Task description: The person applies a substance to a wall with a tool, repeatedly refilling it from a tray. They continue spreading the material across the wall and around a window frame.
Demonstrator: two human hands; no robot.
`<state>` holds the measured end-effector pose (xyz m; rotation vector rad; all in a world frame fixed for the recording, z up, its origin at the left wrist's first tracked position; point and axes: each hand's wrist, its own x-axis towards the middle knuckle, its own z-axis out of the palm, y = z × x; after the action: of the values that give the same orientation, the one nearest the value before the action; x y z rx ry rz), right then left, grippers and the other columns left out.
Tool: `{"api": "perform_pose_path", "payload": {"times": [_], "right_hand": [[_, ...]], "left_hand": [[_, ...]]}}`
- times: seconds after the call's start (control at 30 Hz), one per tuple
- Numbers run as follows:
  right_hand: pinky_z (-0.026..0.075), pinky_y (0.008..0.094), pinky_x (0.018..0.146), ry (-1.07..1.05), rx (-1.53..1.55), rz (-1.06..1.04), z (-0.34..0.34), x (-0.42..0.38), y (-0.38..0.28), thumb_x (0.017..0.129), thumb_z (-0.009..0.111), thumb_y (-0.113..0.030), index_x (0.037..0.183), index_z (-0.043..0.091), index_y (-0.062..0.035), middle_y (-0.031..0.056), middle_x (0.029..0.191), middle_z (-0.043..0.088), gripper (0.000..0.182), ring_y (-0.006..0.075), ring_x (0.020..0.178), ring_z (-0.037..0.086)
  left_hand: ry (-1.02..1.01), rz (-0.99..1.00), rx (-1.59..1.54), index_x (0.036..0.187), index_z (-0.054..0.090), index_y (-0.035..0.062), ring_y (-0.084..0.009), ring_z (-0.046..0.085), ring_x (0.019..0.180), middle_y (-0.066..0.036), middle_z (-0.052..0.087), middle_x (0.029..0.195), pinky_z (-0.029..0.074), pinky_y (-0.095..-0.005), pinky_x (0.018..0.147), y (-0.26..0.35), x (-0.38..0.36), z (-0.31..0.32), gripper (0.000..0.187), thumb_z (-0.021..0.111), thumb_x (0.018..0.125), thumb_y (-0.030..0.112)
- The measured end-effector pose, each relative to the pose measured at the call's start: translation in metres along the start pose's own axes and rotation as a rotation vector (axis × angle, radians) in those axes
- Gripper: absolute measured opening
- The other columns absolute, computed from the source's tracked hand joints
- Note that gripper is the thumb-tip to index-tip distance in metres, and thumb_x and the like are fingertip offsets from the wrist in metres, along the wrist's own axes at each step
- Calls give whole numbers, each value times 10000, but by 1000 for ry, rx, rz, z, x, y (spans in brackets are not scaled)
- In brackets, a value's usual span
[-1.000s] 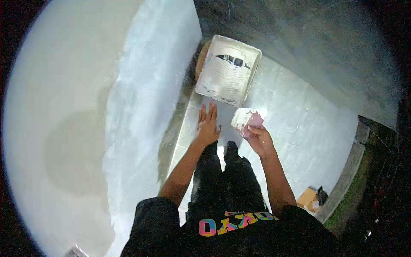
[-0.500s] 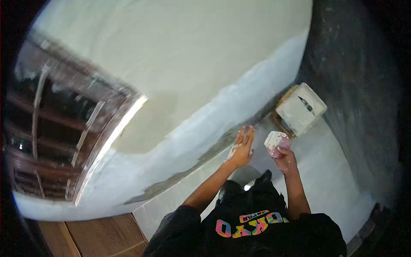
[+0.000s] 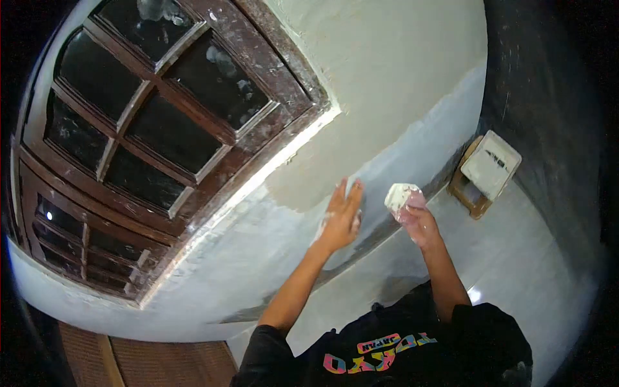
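Observation:
My left hand is held in front of the wall with its fingers stretched out. White paste is smeared along its thumb side and edge, and nothing shows in its grip. In my right hand is a pink, palm-sized piece loaded with thick white paste, the fingers and thumb closed round its lower part. The wall has a smooth greenish-grey coat above, ending in an uneven border over a paler bluish-white band below.
To the left is a brown wooden window with glass panes and white splashes. A white tub with a dark mark rests on a small brown stool to the right. Pale floor lies below, and a woven brown panel stands at lower left.
My view has swung left, bringing more of the window in. My left hand has moved up and left toward the wall, while my right hand still holds the pink piece.

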<state>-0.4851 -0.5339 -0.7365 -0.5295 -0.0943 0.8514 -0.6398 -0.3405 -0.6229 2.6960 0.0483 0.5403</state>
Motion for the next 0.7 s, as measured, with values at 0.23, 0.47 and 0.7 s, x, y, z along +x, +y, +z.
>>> {"api": "perform_pose_path", "payload": {"times": [0.23,0.47,0.7], "right_hand": [[427,421,1097,-39,-203,-143,104,3,22,915,526,13,1403,441,35,158,1350,557,496,299,1263,543],[431,353,1054,37,-332,-242,170,22,11,938,568,-30,1365,503,42,109,1273,622,438,213,1192,577],[437,295,1004,137,-633,-417,234,32,9,980,559,-73,1344,549,51,122,1237,658,385,173,1129,604]], "left_hand": [[143,300,228,1445,468,72,-441,326,1435,-167,453,1507,299,-540,1166,-36,52,-177,833,565,645,-136],[-63,535,602,1382,517,53,-368,345,1439,-137,457,1503,339,-514,1155,-46,95,-233,638,579,760,-73],[-137,565,751,1382,523,39,-323,351,1451,-113,487,1490,258,-494,1201,-50,84,-246,501,501,882,47]]}}
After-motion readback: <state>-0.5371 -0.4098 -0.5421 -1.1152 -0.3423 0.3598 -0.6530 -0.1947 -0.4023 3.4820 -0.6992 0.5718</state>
